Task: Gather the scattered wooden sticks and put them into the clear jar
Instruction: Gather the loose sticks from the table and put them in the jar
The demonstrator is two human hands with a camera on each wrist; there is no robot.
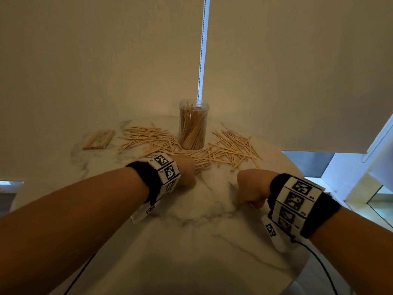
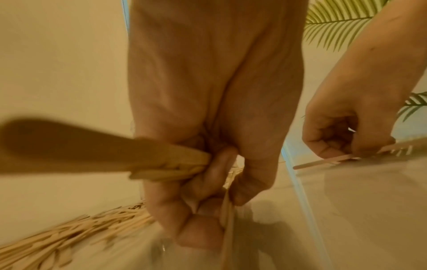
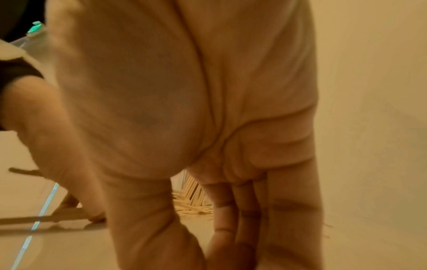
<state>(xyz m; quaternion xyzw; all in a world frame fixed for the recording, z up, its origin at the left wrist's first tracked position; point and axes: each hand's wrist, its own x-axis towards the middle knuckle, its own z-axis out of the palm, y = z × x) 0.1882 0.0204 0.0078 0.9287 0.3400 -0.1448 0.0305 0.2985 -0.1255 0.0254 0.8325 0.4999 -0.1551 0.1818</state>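
Observation:
The clear jar [image 1: 193, 124] stands upright at the back middle of the round marble table [image 1: 191, 241], partly filled with wooden sticks. Loose sticks lie scattered to its left [image 1: 146, 136] and right [image 1: 232, 149]. My left hand [image 1: 185, 173] is just in front of the jar, its fingers curled round a bundle of sticks [image 2: 168, 164]. My right hand [image 1: 252, 188] is lower and to the right, down on the tabletop. It pinches a single stick [image 2: 323, 161] between thumb and fingers.
A flat, neat stack of sticks [image 1: 98, 139] lies at the table's far left. A blind with a bead chain [image 1: 202, 50] hangs behind the jar. The table's rim curves close on the right [image 1: 331, 209]. Cables trail from both wristbands.

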